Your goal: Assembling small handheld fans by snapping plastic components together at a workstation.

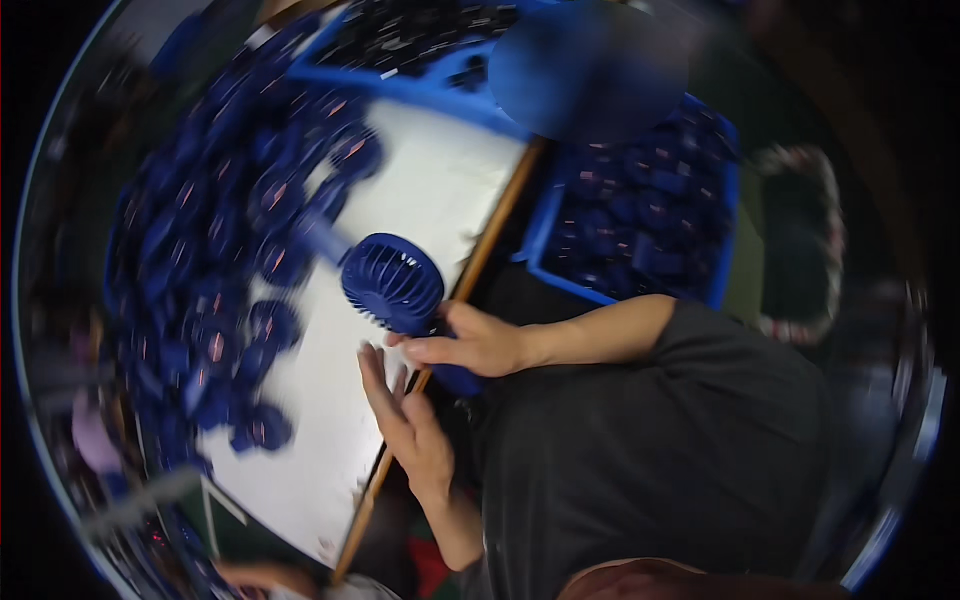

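A dark blue handheld fan [393, 281] with a round slatted head is in my right hand [472, 341], which is wrapped round its handle just below the head. The handle's lower end shows beyond my fingers, over the wooden table edge. Close beside it, my left hand [408, 425] is open, its fingers stretched toward the handle with nothing in them. Whether the left fingertips touch the fan, I cannot tell. Under both hands lies the white table top [310, 390].
A large heap of blue handheld fans [215, 240] covers the table's left side. At the back, a blue crate [430, 95] holds small black parts. Another blue crate [735, 190] of blue fan pieces stands right of the wooden edge [500, 215]. A blurred round shape [590, 70] hangs above.
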Available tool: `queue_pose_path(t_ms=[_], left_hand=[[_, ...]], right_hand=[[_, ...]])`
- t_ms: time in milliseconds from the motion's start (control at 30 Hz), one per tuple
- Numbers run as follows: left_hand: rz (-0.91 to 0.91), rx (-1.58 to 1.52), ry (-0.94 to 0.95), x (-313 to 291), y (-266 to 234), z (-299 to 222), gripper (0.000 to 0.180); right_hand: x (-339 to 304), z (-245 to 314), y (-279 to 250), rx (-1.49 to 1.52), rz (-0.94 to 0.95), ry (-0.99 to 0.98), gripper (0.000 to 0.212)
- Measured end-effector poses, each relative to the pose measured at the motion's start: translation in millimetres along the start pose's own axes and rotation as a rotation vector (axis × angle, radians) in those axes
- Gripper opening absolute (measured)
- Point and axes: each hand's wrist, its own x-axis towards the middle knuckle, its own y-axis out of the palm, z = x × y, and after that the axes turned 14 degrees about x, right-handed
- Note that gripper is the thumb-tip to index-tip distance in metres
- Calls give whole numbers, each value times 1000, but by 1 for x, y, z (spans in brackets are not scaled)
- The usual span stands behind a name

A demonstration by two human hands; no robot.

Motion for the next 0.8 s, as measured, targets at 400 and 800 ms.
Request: queue_pose_path(t_ms=[400, 800], left_hand=[[655, -165, -314, -8, 73, 8, 55], [202, 34, -145, -10, 0, 14, 47]], right_hand=[[-109, 80, -130, -321, -431, -182, 30], [-151, 131, -277, -1383, -1200, 67, 53]])
